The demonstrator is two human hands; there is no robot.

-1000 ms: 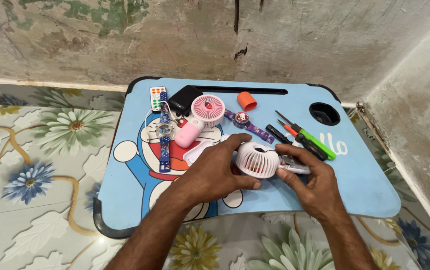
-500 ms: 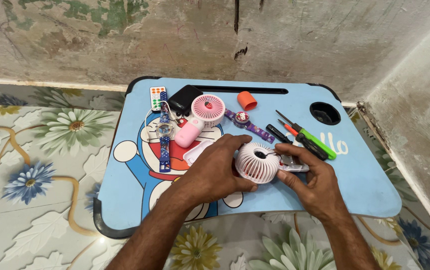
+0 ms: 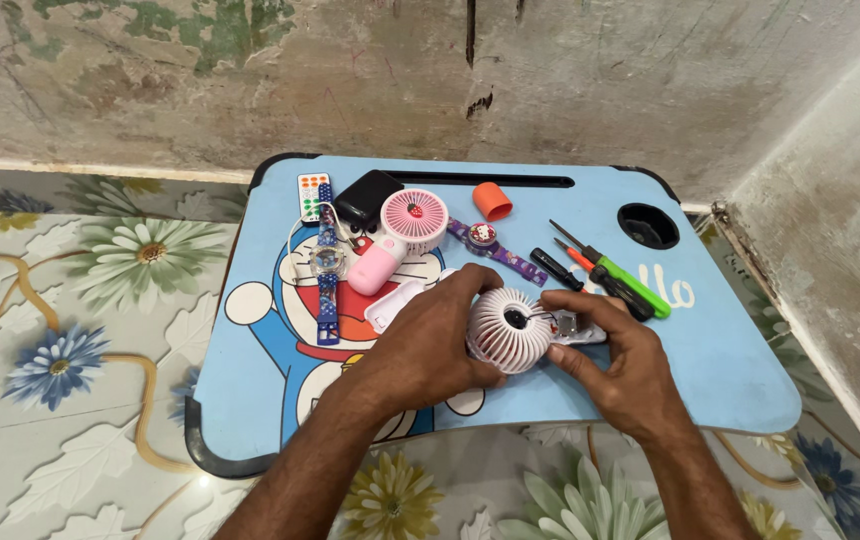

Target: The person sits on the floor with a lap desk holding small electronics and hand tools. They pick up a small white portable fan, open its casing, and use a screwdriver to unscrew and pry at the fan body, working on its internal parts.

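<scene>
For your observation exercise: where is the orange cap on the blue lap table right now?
In the head view, the orange cap stands near the blue lap table's far edge, right of the pink fan and above the purple watch.

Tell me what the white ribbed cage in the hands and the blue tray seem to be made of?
White ribbed cage: likely moulded plastic, matte, with thin even ribs. Blue tray: probably a printed laminated board, smooth with a slight sheen, edged by a dark rim; its core cannot be told.

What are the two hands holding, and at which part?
A small white fan: the left hand grips its round ribbed head, and the right hand holds its opened body.
</scene>
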